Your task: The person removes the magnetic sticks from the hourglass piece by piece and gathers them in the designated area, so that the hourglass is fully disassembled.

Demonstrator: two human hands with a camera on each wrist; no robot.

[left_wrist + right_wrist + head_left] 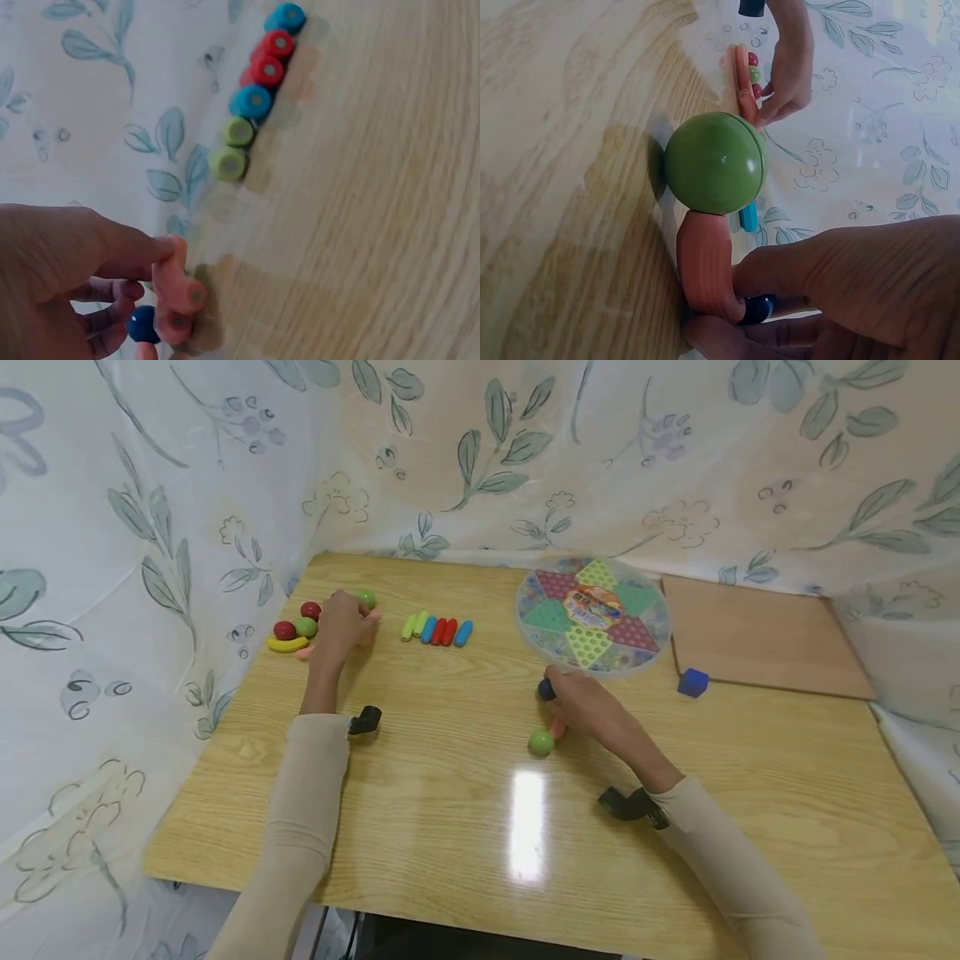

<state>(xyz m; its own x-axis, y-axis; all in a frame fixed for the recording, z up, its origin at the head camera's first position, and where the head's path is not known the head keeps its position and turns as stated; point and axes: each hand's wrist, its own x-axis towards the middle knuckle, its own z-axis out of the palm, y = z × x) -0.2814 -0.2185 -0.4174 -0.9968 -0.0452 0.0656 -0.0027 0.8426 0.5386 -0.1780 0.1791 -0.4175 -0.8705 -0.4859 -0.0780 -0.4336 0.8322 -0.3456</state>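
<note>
My left hand [340, 625] is at the table's far left, pinching a pink curved piece [178, 289] between thumb and finger. Another pink piece [174, 327] and a dark blue ball [141, 325] lie just beyond its fingers in the left wrist view. Near the table's middle my right hand [596, 703] grips one end of a pink curved piece [705, 262], beside a dark blue ball [758, 309] partly hidden by the fingers. A green ball [714, 161] touches the other end of that piece and sits on the table.
Short green, blue and red sticks [448, 632] lie in a row right of my left hand. Red balls [284, 630], green balls [305, 627] and a yellow curved piece [287, 644] lie left of it. Behind my right hand are a round game board [550, 616], a blue cube [693, 682] and a brown board [765, 635].
</note>
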